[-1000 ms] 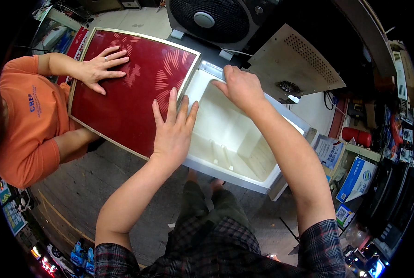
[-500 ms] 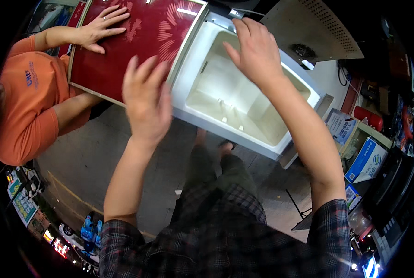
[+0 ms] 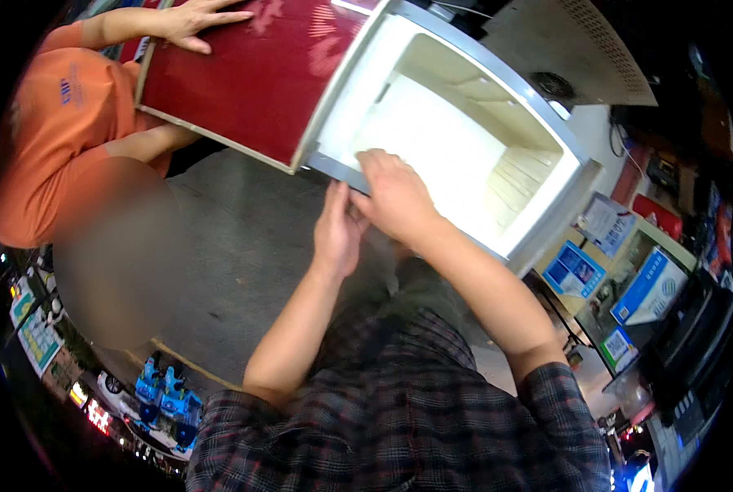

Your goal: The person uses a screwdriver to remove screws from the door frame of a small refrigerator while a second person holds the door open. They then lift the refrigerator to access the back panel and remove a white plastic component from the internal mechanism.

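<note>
An open white compartment (image 3: 432,111) with a grey frame, looking like part of a refrigerator, lies beside a glossy red patterned panel (image 3: 243,82). My right hand (image 3: 397,195) lies over the compartment's near rim, its fingers on the inner side and its thumb outside. Just left of it, my left hand (image 3: 339,234) reaches up to the outer edge of the same frame, fingers stretched out and close together, its tips near my right thumb. Nothing loose shows in either hand. The left fingertips are partly hidden at the edge.
A co-worker in an orange shirt (image 3: 83,115) stands at the left with a hand (image 3: 190,23) on the red panel. A perforated metal sheet (image 3: 563,49) is behind the compartment. Boxes and papers fill a counter (image 3: 600,307) at right; grey floor (image 3: 235,238) lies below.
Both hands have come to the compartment's near edge, the right from its far left corner, the left from over the red panel. The compartment now shows more brightly lit and higher in view.
</note>
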